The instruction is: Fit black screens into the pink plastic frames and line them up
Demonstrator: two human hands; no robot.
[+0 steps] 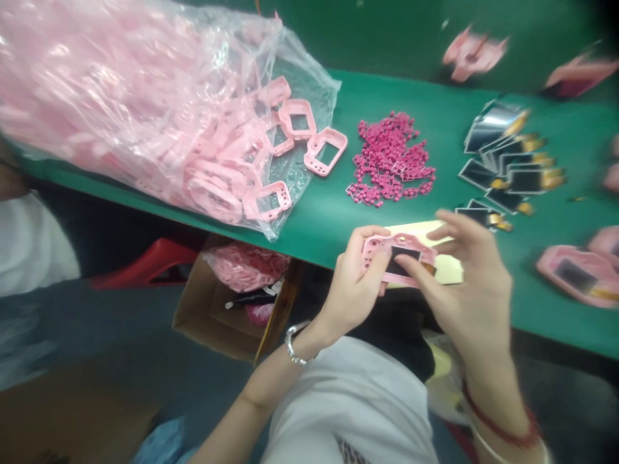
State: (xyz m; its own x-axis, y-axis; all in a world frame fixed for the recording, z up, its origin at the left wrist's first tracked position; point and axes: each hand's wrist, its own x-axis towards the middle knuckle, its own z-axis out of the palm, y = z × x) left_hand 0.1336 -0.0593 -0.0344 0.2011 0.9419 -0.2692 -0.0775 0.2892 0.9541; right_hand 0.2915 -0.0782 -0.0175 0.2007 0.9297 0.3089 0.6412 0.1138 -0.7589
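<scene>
My left hand (353,283) grips the left end of a pink plastic casing (410,281) near the table's front edge, its thumb on the inner side. A dark screen (400,258) lies in the casing's window. With its thumb on the screen, my right hand (474,283) is at the casing's right end, its other fingers raised and spread behind. Yellow sheets (447,267) lie behind and beside the casing. Beyond my hands are a pile of small magenta button pieces (391,154) and several loose screens (525,177) with orange flex ribbons.
A large clear bag of pink casings (145,96) covers the left of the green table (309,222). Casings with screens (575,274) sit at right. Below the edge are a cardboard box (207,322) and a red stool (155,261). Someone's white sleeve (36,241) shows far left.
</scene>
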